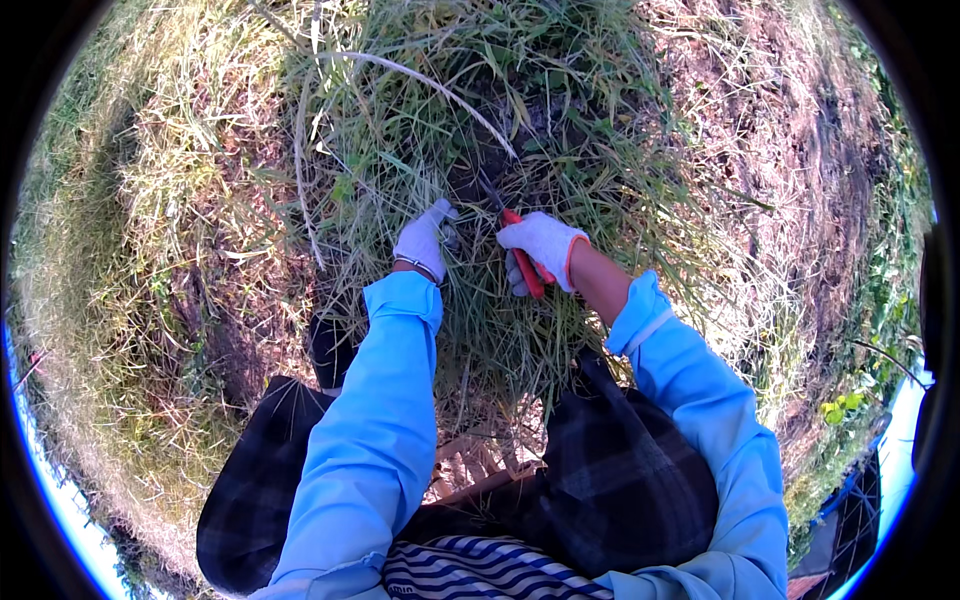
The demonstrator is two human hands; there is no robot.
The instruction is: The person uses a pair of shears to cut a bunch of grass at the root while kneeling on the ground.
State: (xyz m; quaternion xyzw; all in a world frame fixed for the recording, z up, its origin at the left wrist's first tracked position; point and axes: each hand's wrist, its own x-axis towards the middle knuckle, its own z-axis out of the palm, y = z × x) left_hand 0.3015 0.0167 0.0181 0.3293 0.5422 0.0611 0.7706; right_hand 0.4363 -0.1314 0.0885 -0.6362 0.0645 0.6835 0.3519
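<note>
My right hand [541, 244], in a white knitted glove with an orange-edged cuff, is closed around the red handles of pruning shears [529, 274]. Their narrow dark blades [490, 192] point up and left into a gap in the grass, where their tips are hard to make out. A short way to the left, my left hand [421, 238], also gloved, has its fingers curled around some long grass [420, 184]. The blades of grass partly hide those fingers. Dense green grass [487, 322] hangs below and between both hands.
A pale dry stem [427, 81] arches over the grass ahead of my hands. My bent knees [630, 472] flank a wooden slatted seat or frame [487, 484] beneath me. Dry, cut-looking straw [225, 142] covers the ground left, with bare strawy soil [787, 150] right.
</note>
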